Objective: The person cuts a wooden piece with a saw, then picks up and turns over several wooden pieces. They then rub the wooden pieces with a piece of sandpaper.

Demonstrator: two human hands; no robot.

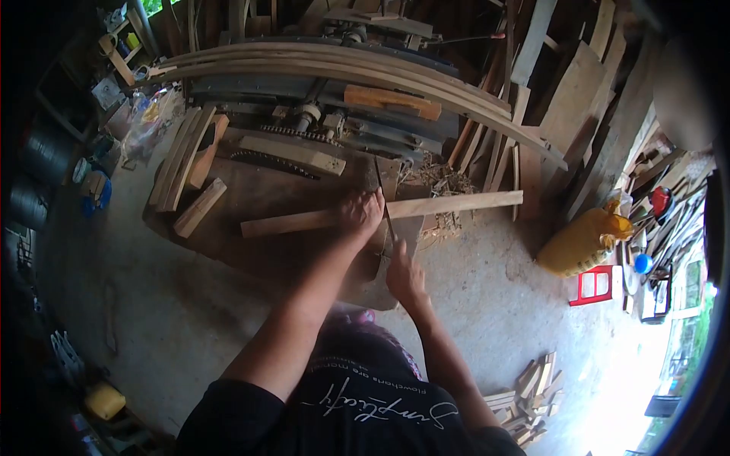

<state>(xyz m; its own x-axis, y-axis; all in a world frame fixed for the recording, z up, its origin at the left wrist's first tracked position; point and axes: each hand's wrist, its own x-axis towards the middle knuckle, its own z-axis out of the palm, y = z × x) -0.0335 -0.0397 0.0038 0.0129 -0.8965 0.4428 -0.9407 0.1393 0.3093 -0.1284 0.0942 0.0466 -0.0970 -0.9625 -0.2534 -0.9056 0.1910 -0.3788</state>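
Observation:
A long, narrow wooden strip lies crosswise over a low wooden work surface, its right end sticking out past the edge. My left hand is closed over the strip near its middle, pressing it down. Just right of those fingers, a thin handsaw blade crosses the strip, pointing away from me. My right hand is wrapped round the near end of the saw, hiding its handle. How deep the blade sits in the wood cannot be made out.
Several short wood pieces lie at the left of the work surface. Behind stands a machine with a chain, long curved boards across it. Shavings lie at right, near a yellow sack and a red stool. Offcuts are piled lower right.

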